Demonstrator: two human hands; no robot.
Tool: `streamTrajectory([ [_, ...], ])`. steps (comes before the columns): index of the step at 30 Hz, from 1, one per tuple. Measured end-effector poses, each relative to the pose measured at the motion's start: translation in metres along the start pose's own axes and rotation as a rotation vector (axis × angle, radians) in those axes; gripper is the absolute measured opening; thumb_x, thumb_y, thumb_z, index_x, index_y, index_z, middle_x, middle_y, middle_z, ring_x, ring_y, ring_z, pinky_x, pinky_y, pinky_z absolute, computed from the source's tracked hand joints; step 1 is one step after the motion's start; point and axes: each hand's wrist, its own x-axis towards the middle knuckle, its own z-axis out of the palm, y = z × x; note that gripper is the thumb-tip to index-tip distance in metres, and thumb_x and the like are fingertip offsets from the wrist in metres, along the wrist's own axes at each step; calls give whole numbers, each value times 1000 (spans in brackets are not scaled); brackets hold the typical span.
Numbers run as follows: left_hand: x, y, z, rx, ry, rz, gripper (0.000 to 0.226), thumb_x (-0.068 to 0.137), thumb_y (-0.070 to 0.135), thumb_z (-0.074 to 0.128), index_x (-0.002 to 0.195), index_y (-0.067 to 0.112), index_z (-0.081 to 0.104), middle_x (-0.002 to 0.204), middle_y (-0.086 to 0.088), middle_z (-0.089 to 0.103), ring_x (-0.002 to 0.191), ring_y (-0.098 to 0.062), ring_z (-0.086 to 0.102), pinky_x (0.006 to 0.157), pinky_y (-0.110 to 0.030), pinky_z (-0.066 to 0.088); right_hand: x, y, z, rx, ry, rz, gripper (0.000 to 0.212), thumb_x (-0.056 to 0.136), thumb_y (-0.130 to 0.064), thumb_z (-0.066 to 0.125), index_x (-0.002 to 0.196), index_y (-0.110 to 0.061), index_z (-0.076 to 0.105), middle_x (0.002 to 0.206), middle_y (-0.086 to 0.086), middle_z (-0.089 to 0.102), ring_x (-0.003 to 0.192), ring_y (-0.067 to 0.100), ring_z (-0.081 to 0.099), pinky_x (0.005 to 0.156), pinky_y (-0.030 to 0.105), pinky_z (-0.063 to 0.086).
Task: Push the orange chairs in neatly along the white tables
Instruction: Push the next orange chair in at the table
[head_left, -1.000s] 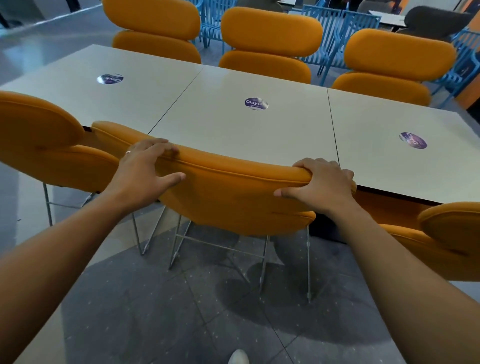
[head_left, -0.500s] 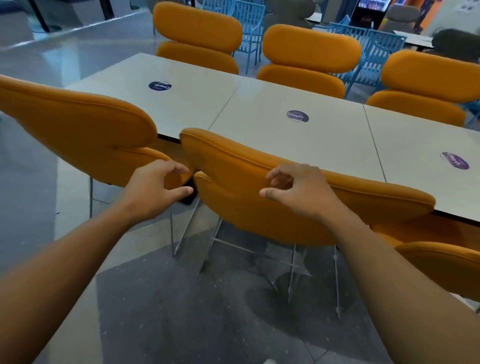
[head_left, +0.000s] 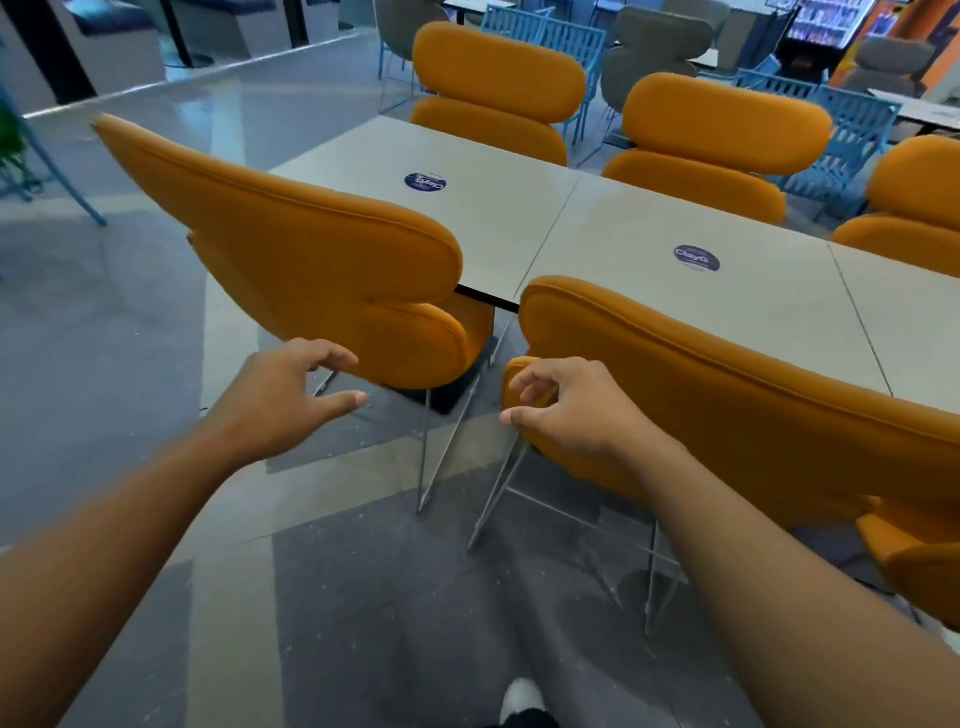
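Here, in the head view, the left hand (head_left: 291, 400) hangs spread just below the back of the left chair (head_left: 311, 270). Its fingers (head_left: 332, 358) are splayed wide and hold nothing. The right hand (head_left: 566, 410) sits at the near end of the right chair (head_left: 727, 415), fingers loosely curled with no grip that I can see. Whether they touch the cushion I cannot tell.

The left chair stands skewed to the worktop (head_left: 519, 223). Its right end is at the worktop edge, while its left end swings well out over the floor (head_left: 130, 338). The right chair lies along the edge and looks tucked in. The two backs come close together at the gap between them.

The likely trouble, as I judge it:

- **Pivoting:** a push near the left chair's inner end would probably turn it rather than slide it, leaving it more crooked.
- **Knocking the neighbour:** swinging it square could drive its cushion into the right chair and knock that one out of line.
- **Snagging:** the thin metal legs (head_left: 423, 457) stand near the dark base (head_left: 447, 389) under the worktop and could catch on it.
- **Tipping:** a high push on the back might tip the chair instead of moving it.
- **The shoe:** the shoe (head_left: 524, 696) is near enough to the legs to be clipped.
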Motion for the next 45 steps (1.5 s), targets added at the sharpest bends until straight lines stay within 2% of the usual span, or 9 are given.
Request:
streamTrajectory([
  [9,37,-53,-43,60,107,-15,47,77,54,68,118,32,60,118,6,64,99,-6,52,82,-27,41,77,-49,-7,48,155,-114,38,84,-49,75,115,-28,69,101,-10,69,92,9,64,79,35,60],
  [17,122,-91,-86,131,231,-1,53,78,57,64,122,28,58,122,1,63,102,-10,51,85,-31,44,184,-80,-13,133,377,-205,46,85,-60,68,123,-34,64,119,-12,64,103,10,56,71,17,43],
  [21,169,-105,-106,156,242,-11,59,76,56,67,126,26,57,129,-2,59,115,-21,54,92,-40,45,239,-90,-10,131,328,-205,52,82,-62,69,126,-36,61,127,-8,62,107,11,53,75,19,42],
  [27,228,-126,-124,251,166,-42,82,67,62,71,139,32,43,145,-3,45,135,-28,36,108,-59,32,301,-102,0,78,143,-162,77,66,-84,60,132,-45,54,132,-11,57,110,11,52,76,23,41],
  [33,271,-167,-132,336,41,-77,96,63,61,76,146,36,33,153,1,35,142,-26,25,112,-60,23,340,-120,7,74,29,-125,97,54,-96,54,140,-53,42,146,-13,50,121,13,51,81,30,41],
  [37,290,-195,-133,391,29,-54,85,68,60,73,142,38,37,152,4,35,146,-26,17,114,-60,5,355,-136,16,28,-43,-72,104,52,-94,56,145,-52,38,146,-12,50,123,18,53,86,34,46],
  [39,299,-204,-138,378,64,2,73,69,58,72,134,38,48,143,2,47,139,-27,30,112,-60,7,358,-145,24,-3,-76,-32,101,53,-91,58,143,-50,41,143,-11,53,121,20,55,90,38,50],
  [41,307,-210,-145,344,79,69,63,67,59,71,125,37,56,131,1,56,128,-28,42,111,-59,17,359,-155,34,-20,-82,14,98,53,-89,59,141,-47,46,140,-9,56,119,22,57,94,43,52],
  [45,318,-222,-153,319,39,178,57,67,65,68,118,41,58,121,5,58,117,-28,46,101,-53,33,358,-171,52,-233,-43,139,98,52,-92,54,136,-42,53,133,-6,62,114,24,60,96,50,51],
])
